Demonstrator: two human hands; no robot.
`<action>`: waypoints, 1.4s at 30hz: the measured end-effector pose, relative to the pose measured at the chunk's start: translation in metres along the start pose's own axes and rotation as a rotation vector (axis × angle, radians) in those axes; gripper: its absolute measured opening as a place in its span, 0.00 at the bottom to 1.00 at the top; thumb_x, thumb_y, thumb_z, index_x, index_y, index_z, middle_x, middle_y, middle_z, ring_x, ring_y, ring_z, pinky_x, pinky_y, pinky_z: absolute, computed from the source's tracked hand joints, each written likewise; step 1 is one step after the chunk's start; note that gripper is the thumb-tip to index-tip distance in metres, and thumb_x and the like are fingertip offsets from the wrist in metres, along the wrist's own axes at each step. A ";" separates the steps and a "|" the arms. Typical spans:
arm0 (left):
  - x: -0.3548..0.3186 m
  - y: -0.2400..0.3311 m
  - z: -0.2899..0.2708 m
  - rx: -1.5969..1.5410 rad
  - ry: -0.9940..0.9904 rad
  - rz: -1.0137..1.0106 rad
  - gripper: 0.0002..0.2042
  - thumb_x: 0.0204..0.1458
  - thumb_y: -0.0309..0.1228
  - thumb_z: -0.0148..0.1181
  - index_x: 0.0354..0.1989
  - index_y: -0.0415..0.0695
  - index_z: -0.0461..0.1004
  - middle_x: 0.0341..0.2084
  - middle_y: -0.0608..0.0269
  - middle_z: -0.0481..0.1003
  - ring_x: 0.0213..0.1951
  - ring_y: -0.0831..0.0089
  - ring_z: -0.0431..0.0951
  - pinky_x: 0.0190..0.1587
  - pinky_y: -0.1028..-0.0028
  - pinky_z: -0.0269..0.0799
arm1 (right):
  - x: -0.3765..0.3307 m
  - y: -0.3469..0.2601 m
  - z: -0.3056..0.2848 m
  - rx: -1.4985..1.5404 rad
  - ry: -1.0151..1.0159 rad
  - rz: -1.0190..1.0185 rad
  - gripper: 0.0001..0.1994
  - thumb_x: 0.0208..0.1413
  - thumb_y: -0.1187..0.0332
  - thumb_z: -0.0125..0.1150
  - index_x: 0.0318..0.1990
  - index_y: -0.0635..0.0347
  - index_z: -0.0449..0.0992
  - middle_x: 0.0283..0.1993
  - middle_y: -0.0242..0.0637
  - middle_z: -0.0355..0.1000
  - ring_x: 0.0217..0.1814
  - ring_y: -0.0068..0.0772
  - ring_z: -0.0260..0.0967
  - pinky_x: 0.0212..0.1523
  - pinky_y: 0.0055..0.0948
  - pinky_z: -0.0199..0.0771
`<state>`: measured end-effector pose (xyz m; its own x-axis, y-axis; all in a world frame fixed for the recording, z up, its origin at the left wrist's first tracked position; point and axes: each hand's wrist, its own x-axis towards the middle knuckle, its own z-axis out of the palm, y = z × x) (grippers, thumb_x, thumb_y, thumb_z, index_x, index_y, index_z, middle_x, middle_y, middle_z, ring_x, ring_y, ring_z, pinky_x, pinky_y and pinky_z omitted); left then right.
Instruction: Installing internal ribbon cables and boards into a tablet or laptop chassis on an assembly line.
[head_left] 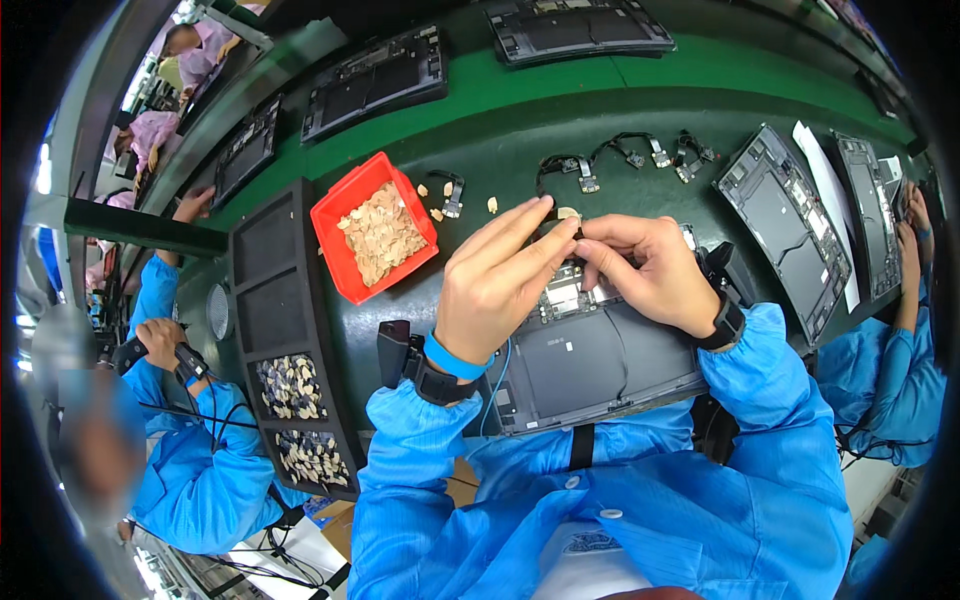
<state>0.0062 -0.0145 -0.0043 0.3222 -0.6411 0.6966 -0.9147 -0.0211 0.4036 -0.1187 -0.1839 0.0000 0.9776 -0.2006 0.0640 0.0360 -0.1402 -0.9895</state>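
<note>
My left hand (pixel 505 265) and my right hand (pixel 650 272) meet over the upper edge of an opened dark tablet-like device (pixel 590 365) in front of me. Its inner circuit parts show partly beneath my fingers. With thumb and forefinger bent, the right hand pinches something small and dark. The left fingers lie close together, their tips pressing at the same spot. A small beige piece (pixel 568 213) shows just beyond the fingertips. What exactly lies between them is hidden. Beyond my hands lie black flex cables with small connectors (pixel 588 180), and loose beige pieces (pixel 492 205).
To the left stand a red bin (pixel 322 220) of beige pieces and a black compartment tray (pixel 268 275) holding dark and beige bits. More opened devices lie at right (pixel 785 235) and on the green strip (pixel 375 85) behind. Co-workers in blue sit on both sides.
</note>
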 end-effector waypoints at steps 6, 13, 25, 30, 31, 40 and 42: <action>-0.003 -0.001 -0.009 -0.047 -0.099 -0.001 0.12 0.48 0.23 0.72 0.42 0.38 0.84 0.42 0.54 0.84 0.46 0.58 0.85 0.47 0.67 0.80 | -0.002 0.008 0.003 -0.299 0.006 -0.260 0.10 0.59 0.80 0.63 0.47 0.67 0.82 0.38 0.48 0.81 0.37 0.45 0.81 0.37 0.33 0.79; -0.001 -0.005 -0.024 -0.061 -0.097 0.076 0.08 0.48 0.20 0.71 0.37 0.38 0.83 0.36 0.57 0.84 0.35 0.61 0.84 0.38 0.68 0.77 | 0.004 0.006 0.002 -0.462 -0.049 -0.447 0.10 0.54 0.83 0.66 0.44 0.68 0.83 0.37 0.48 0.80 0.36 0.47 0.79 0.39 0.36 0.78; -0.006 -0.039 -0.066 0.317 0.373 -0.322 0.08 0.54 0.23 0.70 0.41 0.34 0.85 0.28 0.59 0.85 0.33 0.75 0.85 0.41 0.75 0.78 | 0.000 0.001 -0.004 -0.407 0.127 -0.322 0.09 0.56 0.78 0.67 0.44 0.69 0.84 0.37 0.46 0.82 0.36 0.41 0.80 0.43 0.35 0.77; -0.007 0.015 -0.020 -0.132 -0.015 -0.417 0.11 0.50 0.35 0.75 0.28 0.40 0.83 0.18 0.64 0.81 0.23 0.71 0.85 0.24 0.73 0.68 | 0.004 0.004 0.007 -0.780 0.087 -0.633 0.14 0.53 0.74 0.71 0.49 0.60 0.84 0.50 0.37 0.82 0.51 0.38 0.78 0.49 0.37 0.75; -0.005 0.018 -0.016 -0.093 -0.029 -0.385 0.09 0.52 0.33 0.73 0.28 0.40 0.83 0.19 0.62 0.82 0.23 0.70 0.84 0.26 0.73 0.68 | 0.003 0.005 0.008 -0.831 0.053 -0.661 0.14 0.54 0.73 0.71 0.49 0.58 0.84 0.51 0.35 0.82 0.53 0.37 0.77 0.49 0.36 0.74; -0.008 0.023 0.007 -0.087 -0.120 -0.198 0.05 0.53 0.30 0.69 0.30 0.42 0.83 0.22 0.62 0.80 0.23 0.68 0.77 0.31 0.69 0.63 | 0.002 -0.002 0.002 0.301 0.053 0.008 0.12 0.65 0.74 0.64 0.51 0.71 0.82 0.45 0.45 0.83 0.46 0.29 0.81 0.50 0.26 0.81; -0.007 0.029 0.007 0.040 -0.182 -0.130 0.10 0.51 0.36 0.72 0.34 0.43 0.84 0.28 0.66 0.83 0.33 0.71 0.80 0.41 0.67 0.63 | -0.002 -0.004 -0.003 0.362 0.097 -0.034 0.13 0.66 0.72 0.64 0.53 0.69 0.82 0.41 0.42 0.84 0.44 0.26 0.80 0.48 0.26 0.81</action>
<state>-0.0247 -0.0162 -0.0016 0.3924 -0.7586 0.5202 -0.8784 -0.1412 0.4566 -0.1214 -0.1856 0.0046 0.9511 -0.2949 0.0919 0.1557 0.2005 -0.9672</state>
